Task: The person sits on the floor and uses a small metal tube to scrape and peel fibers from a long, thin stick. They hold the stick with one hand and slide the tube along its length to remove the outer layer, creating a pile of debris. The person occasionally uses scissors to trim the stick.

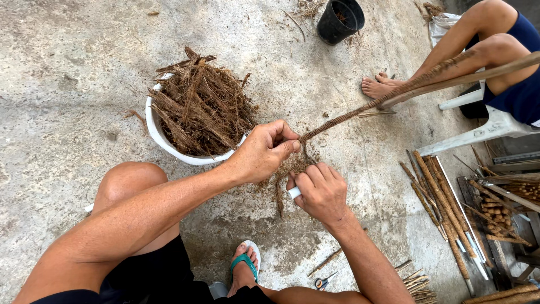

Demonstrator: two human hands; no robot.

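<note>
My left hand (264, 151) pinches the near end of a long fibre-wrapped stick (360, 110), which runs up and to the right. My right hand (322, 191) sits just below it, closed on a white tube end (294, 192) with loose brown fibre (289, 169) bunched between the two hands. A white basin (160, 138) heaped with brown fibre strands (199, 107) stands on the concrete floor just left of my left hand.
Another person's legs (450, 56) and a white plastic chair (484, 126) are at the upper right. A black pot (339, 19) stands at the top. Several wrapped sticks (444, 208) lie at the right, small scissors (324, 281) near my sandalled foot (244, 267).
</note>
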